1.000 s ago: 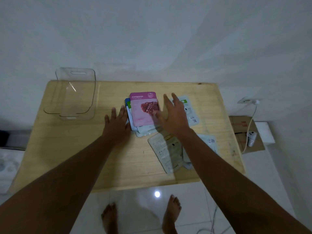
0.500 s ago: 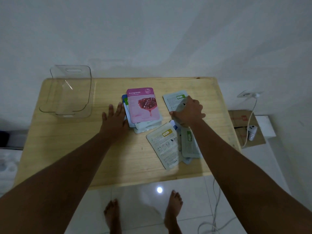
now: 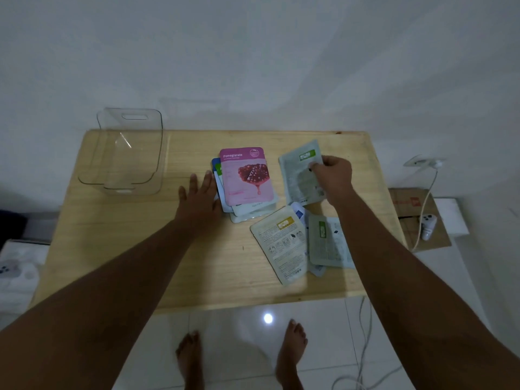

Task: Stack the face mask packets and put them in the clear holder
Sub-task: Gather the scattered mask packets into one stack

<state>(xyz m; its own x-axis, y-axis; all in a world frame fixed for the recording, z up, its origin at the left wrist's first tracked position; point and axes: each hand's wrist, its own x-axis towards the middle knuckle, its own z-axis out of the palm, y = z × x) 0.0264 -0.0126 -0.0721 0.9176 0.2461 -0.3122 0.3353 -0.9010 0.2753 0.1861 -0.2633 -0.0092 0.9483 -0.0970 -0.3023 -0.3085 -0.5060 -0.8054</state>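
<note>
Head view: right hand (image 3: 333,178) pinches a green-label packet (image 3: 299,173) right of center. Left hand (image 3: 198,201) lies flat, fingers spread, against the pomegranate-topped stack (image 3: 244,178). More loose packets (image 3: 298,243) sit lower right; the clear holder (image 3: 126,153) stands upper left on the table (image 3: 126,249).

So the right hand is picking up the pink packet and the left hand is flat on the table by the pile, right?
Not quite. In the head view the right hand holds a grey packet; the pink packet lies on top of the pile. The left hand is flat on the table by the pile.
</note>
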